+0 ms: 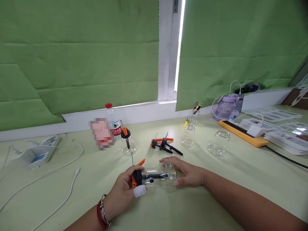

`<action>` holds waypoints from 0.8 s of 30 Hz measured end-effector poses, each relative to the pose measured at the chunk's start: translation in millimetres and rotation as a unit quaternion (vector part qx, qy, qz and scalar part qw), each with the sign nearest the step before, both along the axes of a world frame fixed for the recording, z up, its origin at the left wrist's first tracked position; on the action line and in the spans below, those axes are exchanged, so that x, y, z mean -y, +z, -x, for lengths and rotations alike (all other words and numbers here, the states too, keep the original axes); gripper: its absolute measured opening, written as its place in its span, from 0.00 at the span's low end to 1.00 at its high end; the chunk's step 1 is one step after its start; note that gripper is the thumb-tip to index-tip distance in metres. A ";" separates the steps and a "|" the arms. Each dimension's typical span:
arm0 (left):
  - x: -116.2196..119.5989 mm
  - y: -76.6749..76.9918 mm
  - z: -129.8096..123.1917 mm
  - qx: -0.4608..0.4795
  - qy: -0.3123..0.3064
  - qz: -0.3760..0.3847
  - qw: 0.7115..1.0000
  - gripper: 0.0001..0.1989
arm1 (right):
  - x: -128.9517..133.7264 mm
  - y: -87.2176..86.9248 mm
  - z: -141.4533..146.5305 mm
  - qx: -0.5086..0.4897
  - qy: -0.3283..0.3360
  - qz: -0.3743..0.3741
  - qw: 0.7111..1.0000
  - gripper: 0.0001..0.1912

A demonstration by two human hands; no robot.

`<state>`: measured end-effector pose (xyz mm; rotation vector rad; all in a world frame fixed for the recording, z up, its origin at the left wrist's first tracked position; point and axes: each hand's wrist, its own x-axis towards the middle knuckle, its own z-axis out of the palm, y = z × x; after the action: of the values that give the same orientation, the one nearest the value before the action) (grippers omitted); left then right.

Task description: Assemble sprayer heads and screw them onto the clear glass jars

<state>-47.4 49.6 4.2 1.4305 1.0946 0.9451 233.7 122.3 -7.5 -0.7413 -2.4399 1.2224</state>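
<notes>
A clear bottle (160,170) lies tilted on its side between my hands, base to the right. A black-and-orange dispenser top (137,177) with a metal spout sits at its mouth, its black tube inside the bottle. My left hand (124,189), thumb wrapped in white tape, is closed around the top and neck. Fingers and thumb of my right hand (190,173) are wrapped around the base end. Beyond, two loose dispenser tops (166,144) lie on the table. A similar bottle with its top fitted (128,146) stands upright behind my left hand.
Bare clear bottles (218,142) stand at the right; one farther back (196,118) holds yellow-handled tools. An orange power strip (243,133), lilac jug (225,107) and paper stacks (286,139) lie right. A red-capped water bottle (112,120) and white cables (72,189) are left.
</notes>
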 end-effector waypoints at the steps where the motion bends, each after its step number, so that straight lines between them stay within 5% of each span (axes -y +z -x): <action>1: 0.2 0.4 -0.1 -0.003 -0.003 0.000 1.000 0.23 | -0.8 -0.5 -0.3 0.001 0.005 -0.009 1.000 0.40; 7: -0.2 -0.6 0.6 -0.001 -0.010 -0.005 1.000 0.23 | -2.8 -3.7 -1.0 -0.005 0.019 -0.029 0.999 0.34; 14: -3.6 -4.0 1.8 0.012 0.009 0.002 1.000 0.22 | 3.1 -6.4 1.7 -0.023 -0.029 0.029 0.999 0.51; 24: 2.6 -3.0 1.8 -0.002 -0.035 -0.024 0.999 0.23 | 0.7 0.0 0.4 -0.012 0.006 0.006 1.000 0.42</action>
<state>-49.2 47.0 1.2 1.5005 1.0244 0.9241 233.4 121.6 -7.5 -0.7116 -2.4243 1.2442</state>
